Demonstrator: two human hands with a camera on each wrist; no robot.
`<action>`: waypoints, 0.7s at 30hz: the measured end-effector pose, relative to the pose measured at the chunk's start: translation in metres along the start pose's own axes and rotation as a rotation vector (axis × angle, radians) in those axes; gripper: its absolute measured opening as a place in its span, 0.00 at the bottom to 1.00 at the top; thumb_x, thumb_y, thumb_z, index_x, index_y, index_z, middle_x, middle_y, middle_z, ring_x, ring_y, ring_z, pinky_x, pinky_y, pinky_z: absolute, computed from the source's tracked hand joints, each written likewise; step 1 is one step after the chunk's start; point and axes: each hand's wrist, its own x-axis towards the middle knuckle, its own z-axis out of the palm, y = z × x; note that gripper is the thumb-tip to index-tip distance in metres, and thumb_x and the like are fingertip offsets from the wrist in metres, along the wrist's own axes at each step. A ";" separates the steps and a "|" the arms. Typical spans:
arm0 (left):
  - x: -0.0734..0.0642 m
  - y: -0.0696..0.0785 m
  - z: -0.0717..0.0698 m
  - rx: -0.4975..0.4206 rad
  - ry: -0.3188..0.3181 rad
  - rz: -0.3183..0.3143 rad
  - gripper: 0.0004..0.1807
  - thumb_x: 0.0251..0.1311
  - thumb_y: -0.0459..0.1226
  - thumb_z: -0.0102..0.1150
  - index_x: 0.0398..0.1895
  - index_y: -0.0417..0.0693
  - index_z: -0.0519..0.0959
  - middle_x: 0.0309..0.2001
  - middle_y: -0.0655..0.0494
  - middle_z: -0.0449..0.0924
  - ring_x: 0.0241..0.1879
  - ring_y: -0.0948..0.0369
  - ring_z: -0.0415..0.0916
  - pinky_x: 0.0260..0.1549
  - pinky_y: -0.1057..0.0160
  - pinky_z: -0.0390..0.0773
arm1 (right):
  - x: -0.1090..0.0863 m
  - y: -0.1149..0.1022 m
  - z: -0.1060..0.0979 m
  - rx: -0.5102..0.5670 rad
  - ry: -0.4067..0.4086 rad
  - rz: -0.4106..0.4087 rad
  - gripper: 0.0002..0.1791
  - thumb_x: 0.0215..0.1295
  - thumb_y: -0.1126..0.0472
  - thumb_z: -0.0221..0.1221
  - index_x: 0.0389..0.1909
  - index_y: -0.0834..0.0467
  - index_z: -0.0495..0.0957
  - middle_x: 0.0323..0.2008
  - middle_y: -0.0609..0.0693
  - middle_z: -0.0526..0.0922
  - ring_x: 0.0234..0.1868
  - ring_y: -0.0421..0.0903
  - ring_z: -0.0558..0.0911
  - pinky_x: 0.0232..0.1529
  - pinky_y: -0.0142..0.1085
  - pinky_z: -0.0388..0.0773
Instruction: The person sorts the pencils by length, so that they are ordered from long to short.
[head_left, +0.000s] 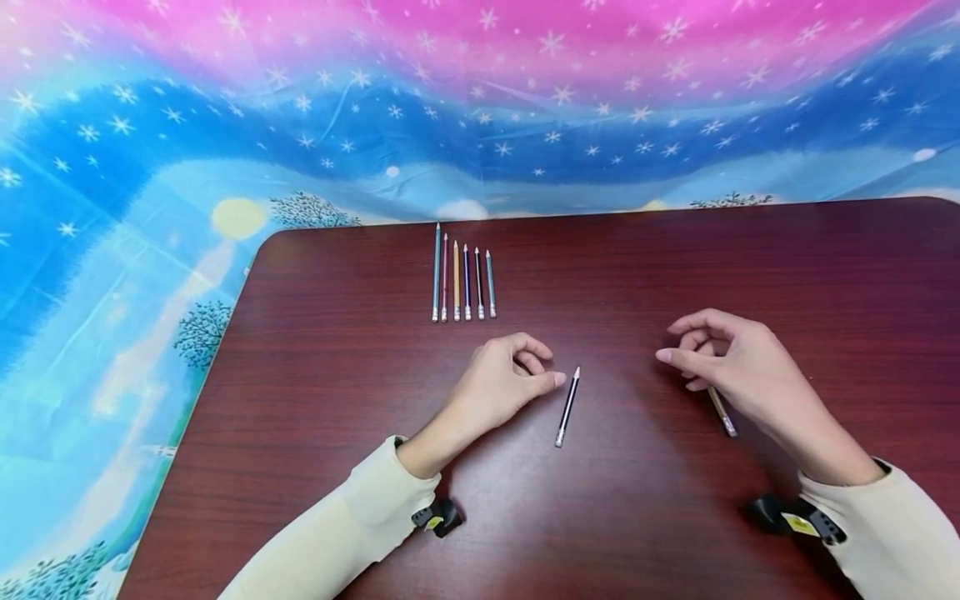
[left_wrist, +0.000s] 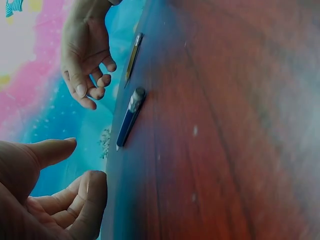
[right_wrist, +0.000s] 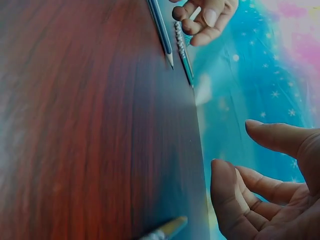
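A short dark pencil (head_left: 568, 407) lies at a slant on the table, its eraser end toward me. My left hand (head_left: 495, 379) hovers just left of it, thumb and forefinger apart and nothing between them; the left wrist view shows a gap to that pencil (left_wrist: 131, 117). Over on the right, my right hand (head_left: 738, 367) is held above a short yellow-brown pencil (head_left: 722, 410), hiding its point end. In the right wrist view the thumb and fingers (right_wrist: 227, 187) are loosely bent and hold nothing, with part of that pencil (right_wrist: 172, 227) at the bottom edge.
Several pencils stand side by side in a row at the back, from a long teal pencil (head_left: 437, 275) on the left to a short blue one (head_left: 491, 283) on the right. The dark red wooden table (head_left: 300, 400) meets a snowflake-patterned cloth (head_left: 480, 108) behind.
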 end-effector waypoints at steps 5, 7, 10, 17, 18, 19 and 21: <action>-0.005 0.002 0.008 -0.004 -0.025 -0.013 0.13 0.53 0.39 0.72 0.42 0.50 0.82 0.30 0.63 0.82 0.26 0.69 0.78 0.28 0.70 0.75 | -0.008 0.008 -0.008 -0.080 0.013 0.013 0.24 0.61 0.47 0.67 0.50 0.59 0.77 0.29 0.51 0.81 0.22 0.45 0.81 0.25 0.35 0.79; -0.007 0.002 0.012 0.013 -0.038 -0.017 0.13 0.53 0.39 0.72 0.42 0.50 0.82 0.30 0.64 0.82 0.25 0.70 0.76 0.27 0.71 0.74 | -0.011 0.012 -0.010 -0.107 0.017 0.018 0.24 0.61 0.46 0.67 0.50 0.58 0.77 0.28 0.50 0.81 0.22 0.44 0.81 0.25 0.34 0.78; -0.008 0.003 0.017 0.048 -0.047 -0.010 0.14 0.53 0.39 0.73 0.42 0.51 0.82 0.28 0.65 0.82 0.24 0.71 0.74 0.27 0.72 0.73 | -0.014 0.019 -0.013 -0.126 0.022 0.021 0.24 0.61 0.47 0.67 0.49 0.59 0.77 0.28 0.50 0.82 0.22 0.43 0.81 0.25 0.33 0.79; -0.006 0.009 0.029 0.188 -0.053 0.031 0.16 0.52 0.42 0.74 0.42 0.50 0.81 0.28 0.66 0.79 0.26 0.72 0.72 0.31 0.73 0.72 | -0.018 0.037 -0.017 -0.210 0.040 -0.008 0.23 0.60 0.50 0.69 0.47 0.61 0.78 0.28 0.48 0.82 0.22 0.37 0.77 0.22 0.31 0.75; -0.006 0.010 0.030 0.218 -0.051 0.042 0.16 0.52 0.42 0.74 0.41 0.50 0.81 0.29 0.65 0.79 0.26 0.72 0.72 0.31 0.73 0.72 | -0.018 0.038 -0.016 -0.226 0.040 -0.011 0.22 0.59 0.50 0.69 0.47 0.61 0.78 0.28 0.47 0.81 0.22 0.36 0.77 0.22 0.30 0.74; -0.005 0.011 0.031 0.249 -0.049 0.050 0.16 0.51 0.43 0.75 0.41 0.50 0.80 0.29 0.65 0.78 0.26 0.71 0.72 0.31 0.73 0.72 | -0.019 0.040 -0.016 -0.241 0.041 -0.016 0.22 0.59 0.50 0.69 0.46 0.61 0.78 0.27 0.47 0.81 0.22 0.36 0.77 0.22 0.30 0.73; -0.005 0.012 0.033 0.306 -0.046 0.067 0.16 0.51 0.43 0.75 0.40 0.51 0.80 0.29 0.65 0.78 0.27 0.71 0.71 0.30 0.73 0.72 | -0.020 0.042 -0.015 -0.260 0.039 -0.022 0.21 0.59 0.51 0.69 0.45 0.60 0.78 0.27 0.47 0.81 0.21 0.35 0.76 0.23 0.30 0.71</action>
